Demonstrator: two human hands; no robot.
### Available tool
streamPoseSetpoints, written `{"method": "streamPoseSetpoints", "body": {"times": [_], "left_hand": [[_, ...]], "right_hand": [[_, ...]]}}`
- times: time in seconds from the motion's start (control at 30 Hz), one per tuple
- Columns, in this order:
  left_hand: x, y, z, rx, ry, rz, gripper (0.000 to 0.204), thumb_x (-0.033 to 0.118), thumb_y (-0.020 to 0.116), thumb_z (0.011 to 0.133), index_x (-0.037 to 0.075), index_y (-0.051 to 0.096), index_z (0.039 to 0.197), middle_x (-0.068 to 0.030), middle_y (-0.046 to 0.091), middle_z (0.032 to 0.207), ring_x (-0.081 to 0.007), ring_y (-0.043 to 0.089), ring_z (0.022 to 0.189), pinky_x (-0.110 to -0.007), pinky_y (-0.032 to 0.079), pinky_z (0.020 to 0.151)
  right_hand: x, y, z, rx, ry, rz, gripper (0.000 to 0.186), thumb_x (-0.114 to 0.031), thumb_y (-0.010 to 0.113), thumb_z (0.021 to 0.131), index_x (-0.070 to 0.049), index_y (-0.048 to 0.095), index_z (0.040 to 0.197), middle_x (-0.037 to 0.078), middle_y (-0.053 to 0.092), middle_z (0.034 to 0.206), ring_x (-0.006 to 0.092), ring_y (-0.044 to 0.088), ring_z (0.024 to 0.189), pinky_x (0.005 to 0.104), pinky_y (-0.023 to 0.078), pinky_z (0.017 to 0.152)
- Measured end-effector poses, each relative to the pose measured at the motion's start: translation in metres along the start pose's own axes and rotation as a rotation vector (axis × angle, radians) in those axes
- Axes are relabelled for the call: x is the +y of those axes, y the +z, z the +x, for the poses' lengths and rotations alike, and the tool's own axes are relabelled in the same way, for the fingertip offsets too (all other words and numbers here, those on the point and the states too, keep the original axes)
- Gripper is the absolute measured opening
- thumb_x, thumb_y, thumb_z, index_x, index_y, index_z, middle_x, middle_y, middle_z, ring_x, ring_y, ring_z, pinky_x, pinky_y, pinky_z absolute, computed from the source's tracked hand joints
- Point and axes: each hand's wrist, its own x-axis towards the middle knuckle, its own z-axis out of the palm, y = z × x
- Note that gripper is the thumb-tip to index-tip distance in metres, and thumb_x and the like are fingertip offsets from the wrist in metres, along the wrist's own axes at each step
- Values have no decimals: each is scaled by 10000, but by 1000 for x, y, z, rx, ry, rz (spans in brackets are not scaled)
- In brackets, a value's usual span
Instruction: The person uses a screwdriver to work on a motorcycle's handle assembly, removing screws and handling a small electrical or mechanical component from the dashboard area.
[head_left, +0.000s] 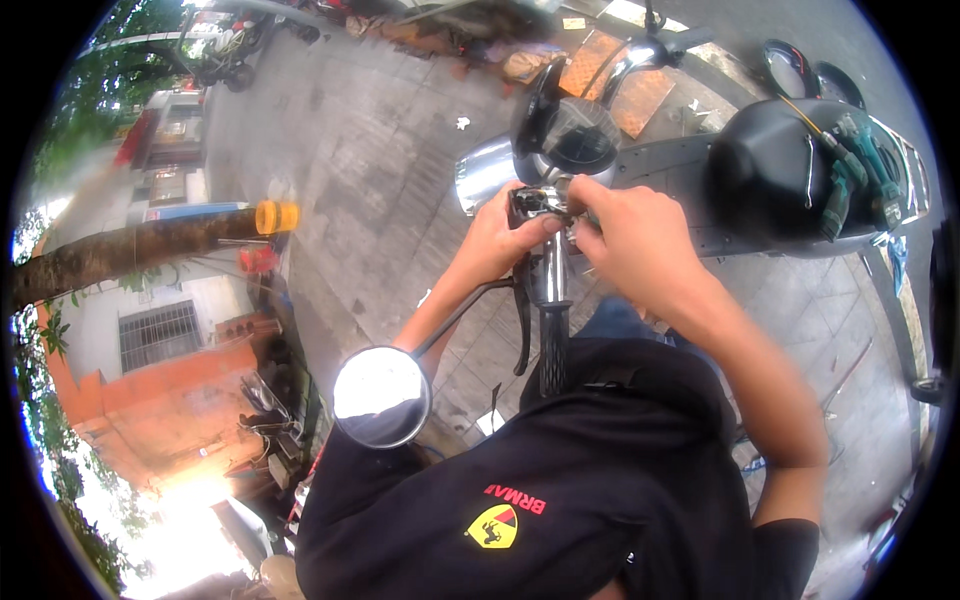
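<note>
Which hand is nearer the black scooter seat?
Right. The right hand is left of the black scooter seat, at the handlebar; the left hand is farther left, at the black switch housing.

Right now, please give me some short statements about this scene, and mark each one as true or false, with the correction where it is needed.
1. The left hand and the right hand are both at the handlebar fitting. True.
2. The right hand is holding a green power tool. False: the green power tools lie on the black seat.
3. The handlebar grip is bright red. False: the handlebar grip is black.
4. A round mirror appears to the left of that grip. True.
5. The person wears a white shirt. False: the shirt is black.
</note>
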Motion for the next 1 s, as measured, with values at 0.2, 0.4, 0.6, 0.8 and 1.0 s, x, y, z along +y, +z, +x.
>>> {"method": "streamPoseSetpoints", "body": {"times": [0.2,0.4,0.6,0.8,1.0], "left_hand": [[-1,-2,0,-25,-51,-57,615,506,796,744,10,586,1040,-45,632,864,-117,581,793,-273,460,706],[0,-1,0,-18,-11,-67,632,510,802,743,3,582,1049,-57,643,883,-117,593,795,-265,470,702],[0,-1,0,-23,-17,-86,633,493,820,735,1,583,1056,-58,654,882,-115,611,809,-272,487,720],[-3,0,2,-25,6,-65,633,469,813,736,-8,583,1083,-83,685,887,-134,649,826,-290,505,734],[-2,0,2,-51,8,-66,674,478,802,732,-23,575,1123,-110,701,924,-181,675,863,-318,514,789]], "right_hand": [[-3,0,6,-16,-46,18,106,-169,595,857,-102,613,938,140,672,732,360,671,713,490,512,635],[-5,3,6,-4,-56,46,95,-132,604,848,-82,614,929,148,658,706,357,653,688,469,484,625],[-7,-4,15,-18,-146,-102,95,-170,622,842,-99,629,905,131,674,726,342,680,715,477,516,628],[-15,-25,41,-152,-307,-254,145,-157,678,788,-97,678,920,122,692,742,335,692,747,457,531,644],[-34,-42,83,-380,-428,-385,156,-109,701,732,-86,726,884,141,711,796,323,707,788,432,552,687]]}}
